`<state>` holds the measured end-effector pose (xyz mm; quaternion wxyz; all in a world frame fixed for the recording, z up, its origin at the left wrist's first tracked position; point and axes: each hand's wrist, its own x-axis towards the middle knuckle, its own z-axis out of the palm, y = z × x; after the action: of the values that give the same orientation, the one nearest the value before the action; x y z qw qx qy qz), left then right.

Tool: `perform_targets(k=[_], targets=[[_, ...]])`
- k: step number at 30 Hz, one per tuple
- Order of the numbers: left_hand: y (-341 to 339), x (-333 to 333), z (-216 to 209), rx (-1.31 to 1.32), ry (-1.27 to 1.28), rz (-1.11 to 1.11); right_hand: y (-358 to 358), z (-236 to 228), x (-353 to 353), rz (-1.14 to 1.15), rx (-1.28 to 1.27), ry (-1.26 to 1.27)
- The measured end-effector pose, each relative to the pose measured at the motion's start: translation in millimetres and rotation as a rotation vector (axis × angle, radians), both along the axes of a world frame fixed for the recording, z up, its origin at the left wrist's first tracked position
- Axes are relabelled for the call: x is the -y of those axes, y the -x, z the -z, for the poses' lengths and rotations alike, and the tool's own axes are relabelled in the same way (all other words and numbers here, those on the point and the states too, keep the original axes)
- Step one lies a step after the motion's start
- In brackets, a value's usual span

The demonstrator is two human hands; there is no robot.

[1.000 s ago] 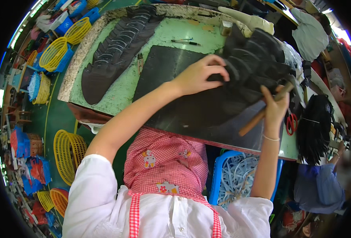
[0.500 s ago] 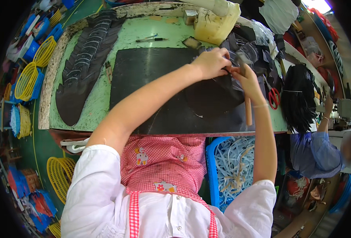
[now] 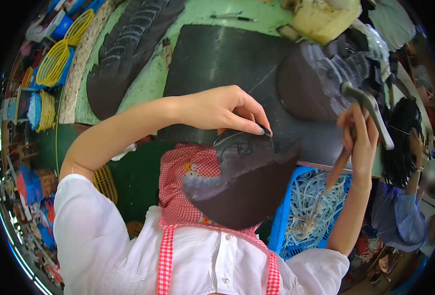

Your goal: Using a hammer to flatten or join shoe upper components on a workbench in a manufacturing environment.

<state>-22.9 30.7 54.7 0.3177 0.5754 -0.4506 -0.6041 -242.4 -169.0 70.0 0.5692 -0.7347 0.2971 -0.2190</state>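
Note:
My left hand (image 3: 227, 110) pinches the upper edge of a dark brown leather-like piece (image 3: 247, 191) with a greyish band along one side. The piece hangs over the table's near edge, in front of my apron. In my right hand (image 3: 362, 140) is a hammer (image 3: 374, 110), gripped by its wooden handle with the metal head up; it looks slightly blurred. Beyond the hands, similar dark pieces (image 3: 303, 86) lie overlapped on the black mat (image 3: 217, 73). A long row of the same overlapped pieces (image 3: 104, 88) rests on the table's left side.
Pens (image 3: 234, 18) and a yellowish block (image 3: 325, 19) lie at the far side of the green table. A blue basket (image 3: 279, 231) of pale strips stands below the near edge. Black strips (image 3: 404, 142) hang at the right, close to another person's arm (image 3: 416, 152).
My left hand has brought a dark piece back toward my body, past the table edge. My right hand has moved apart from it with the hammer. The whole view has shifted.

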Motion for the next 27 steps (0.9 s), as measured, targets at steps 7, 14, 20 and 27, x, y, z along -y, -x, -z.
perform_targets(k=[7, 14, 20, 27], targets=[[2, 4, 69, 0.401, 0.489, -0.067, 0, 3, -87, -0.409, -0.419, -0.066], [-16, 25, 74, 0.649, 0.782, 0.06, -3, 24, -98, -0.36, -0.483, -0.106], [-31, 40, 81, 0.674, 1.127, 0.214, -6, 18, -90, -0.386, -0.554, -0.194], [-29, 35, 83, 0.794, 1.262, 0.302, -25, 15, -87, -0.337, -0.531, 0.013]])
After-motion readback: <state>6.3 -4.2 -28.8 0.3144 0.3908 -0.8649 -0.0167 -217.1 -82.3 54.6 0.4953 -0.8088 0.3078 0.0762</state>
